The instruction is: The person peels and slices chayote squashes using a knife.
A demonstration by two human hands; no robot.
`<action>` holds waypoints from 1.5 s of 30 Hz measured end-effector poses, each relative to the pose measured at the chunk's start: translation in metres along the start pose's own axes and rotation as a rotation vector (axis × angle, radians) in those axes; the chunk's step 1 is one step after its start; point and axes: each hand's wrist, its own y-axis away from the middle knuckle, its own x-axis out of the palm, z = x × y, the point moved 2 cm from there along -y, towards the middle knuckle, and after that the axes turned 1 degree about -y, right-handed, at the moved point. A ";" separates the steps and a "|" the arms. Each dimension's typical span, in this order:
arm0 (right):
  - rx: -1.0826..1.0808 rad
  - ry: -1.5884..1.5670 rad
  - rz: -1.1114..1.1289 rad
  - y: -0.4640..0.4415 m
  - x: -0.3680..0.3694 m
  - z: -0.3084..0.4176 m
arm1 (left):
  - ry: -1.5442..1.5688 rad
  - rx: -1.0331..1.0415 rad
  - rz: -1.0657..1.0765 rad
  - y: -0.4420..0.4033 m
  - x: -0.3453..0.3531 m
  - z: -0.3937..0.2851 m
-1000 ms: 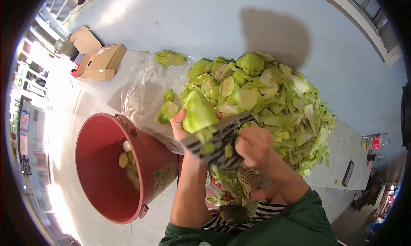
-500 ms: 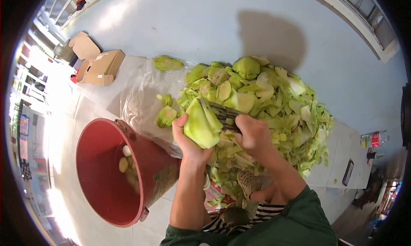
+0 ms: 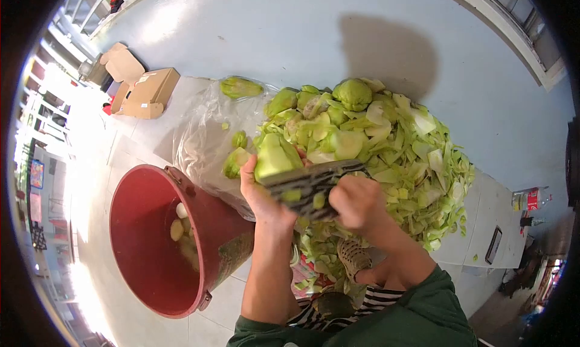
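My left hand [image 3: 266, 205] is wrapped round a pale green chayote [image 3: 277, 155], whose upper side shows cut, skinless facets. In my right hand [image 3: 357, 203] is a broad cleaver [image 3: 311, 196] with a dark patterned blade, slightly blurred, bits of green stuck to it. The blade lies across the near side of the chayote, over part of my left hand; its handle is hidden in my closed fingers. Behind both hands spreads a large heap of green peelings [image 3: 417, 160], with whole chayotes [image 3: 352, 94] along its far side.
A red bucket [image 3: 202, 226] with a few pale pieces in the water stands at left. Clear plastic sheeting [image 3: 199, 135] lies beyond it, near an open cardboard box [image 3: 148, 93]. On the right are a plastic bottle [image 3: 528, 198] and a phone [image 3: 493, 244].
The cleaver has swung from the chayote's upper right side down across its near side, its blade now turned broadside. The chayote is slightly turned in my left hand.
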 end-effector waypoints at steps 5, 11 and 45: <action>-0.201 0.100 -0.115 0.001 0.008 0.011 | 0.146 -0.011 -0.027 -0.005 -0.012 0.007; -0.186 0.114 -0.119 0.001 0.010 0.011 | 0.213 -0.119 0.112 -0.001 -0.017 0.011; 0.228 0.066 0.041 0.008 0.007 -0.030 | 0.076 -0.153 0.133 0.003 -0.005 -0.001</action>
